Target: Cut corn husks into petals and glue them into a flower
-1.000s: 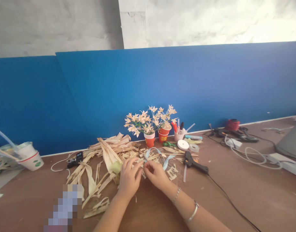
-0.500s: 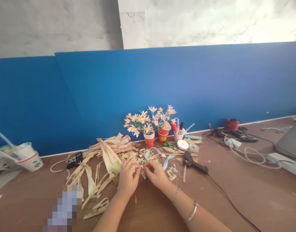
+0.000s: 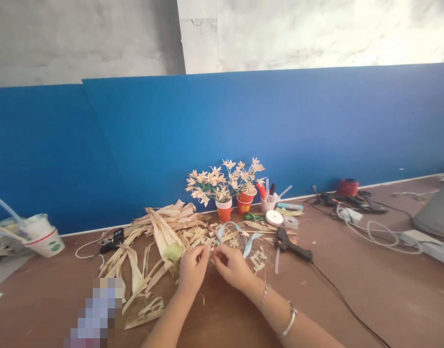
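Note:
My left hand (image 3: pixel 193 267) and my right hand (image 3: pixel 232 265) meet fingertip to fingertip above the brown table (image 3: pixel 222 319). Both are closed in a pinch. Whatever sits between the fingertips is too small to make out. Just beyond them lie dried corn husk scraps (image 3: pixel 200 232) and a light blue ribbon (image 3: pixel 251 244). A larger heap of husks (image 3: pixel 164 227) spreads to the left of my left hand. Behind, pale husk-like flowers (image 3: pixel 214 181) stand in red paper cups (image 3: pixel 224 211).
A black glue gun (image 3: pixel 292 245) with a cord lies at right. Near it are a white tape roll (image 3: pixel 274 217), a clear tape roll (image 3: pixel 290 222) and a pen cup (image 3: pixel 268 204). Cables (image 3: pixel 381 237) tangle farther right. A white paper cup (image 3: pixel 46 241) stands at left.
My two hands have drawn slightly closer together, and my left fingers have straightened into a tighter pinch. The things on the table have not moved.

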### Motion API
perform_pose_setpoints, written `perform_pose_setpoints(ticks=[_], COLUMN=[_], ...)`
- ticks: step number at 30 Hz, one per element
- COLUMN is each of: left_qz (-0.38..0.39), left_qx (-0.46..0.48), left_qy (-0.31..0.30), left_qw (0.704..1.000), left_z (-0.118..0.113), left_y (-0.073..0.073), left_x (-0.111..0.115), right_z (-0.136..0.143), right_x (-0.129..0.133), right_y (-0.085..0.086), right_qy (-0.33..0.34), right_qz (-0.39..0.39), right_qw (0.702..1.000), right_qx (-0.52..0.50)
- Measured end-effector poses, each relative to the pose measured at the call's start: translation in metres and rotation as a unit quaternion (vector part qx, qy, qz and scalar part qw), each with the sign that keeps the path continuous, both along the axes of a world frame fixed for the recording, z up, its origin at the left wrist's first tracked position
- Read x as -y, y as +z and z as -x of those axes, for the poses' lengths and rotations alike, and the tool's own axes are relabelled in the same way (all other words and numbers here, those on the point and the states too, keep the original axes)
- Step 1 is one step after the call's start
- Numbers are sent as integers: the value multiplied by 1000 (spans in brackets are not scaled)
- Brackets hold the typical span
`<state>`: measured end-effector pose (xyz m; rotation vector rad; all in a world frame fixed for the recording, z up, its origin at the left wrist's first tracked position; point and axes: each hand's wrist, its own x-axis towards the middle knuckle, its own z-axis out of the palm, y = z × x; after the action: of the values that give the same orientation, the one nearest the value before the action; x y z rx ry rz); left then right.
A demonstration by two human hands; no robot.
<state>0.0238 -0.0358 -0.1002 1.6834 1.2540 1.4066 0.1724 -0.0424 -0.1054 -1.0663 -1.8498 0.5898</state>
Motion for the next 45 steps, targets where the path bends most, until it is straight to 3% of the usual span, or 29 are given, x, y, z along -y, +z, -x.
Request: perform_pose_setpoints(ticks=[4, 8, 13, 16, 19, 25, 27, 31, 34, 38, 41, 45], left_qz=[49, 34, -34, -63, -81, -137, -165, -170, -129, -104, -89, -78], left_qx=[4, -92, -276, -359, -387, -334, -290, -150, -70, -53, -85, -155], left_qy=[-19, 11, 19, -1, -12, 12, 15, -17, -46, -79, -64, -7], left_qw=[999, 995, 960, 931, 918, 932, 942, 974, 988, 990, 990, 985], left_z=[1, 7, 13, 13, 11, 9, 8, 5, 2, 1, 0, 1], left_y=[-5, -9, -7, -3, 0, 0, 0, 1, 2, 4, 5, 1], left_x=[-6, -8, -4, 0, 2, 2, 2, 3, 4, 5, 6, 3], right_z=[0, -1, -3, -3, -3, 1, 3, 2, -1, -3, -1, 0], right_x=[5, 5, 6, 6, 2, -8, -10, -11, -9, -9, -10, -10], right_y=[5, 9, 13, 11, 4, -4, -4, -1, 3, 6, 4, 1], right_qy=[17, -24, 17, 66, 64, -2, 23, 119, 171, 181, 154, 85], right_qz=[-42, -99, -170, -166, -97, 76, 166, 317, 368, 414, 390, 236], right_qw=[995, 978, 973, 975, 990, 994, 968, 874, 830, 797, 818, 924], right_qx=[86, 180, 158, 129, 82, -79, -186, -349, -383, -400, -394, -289])
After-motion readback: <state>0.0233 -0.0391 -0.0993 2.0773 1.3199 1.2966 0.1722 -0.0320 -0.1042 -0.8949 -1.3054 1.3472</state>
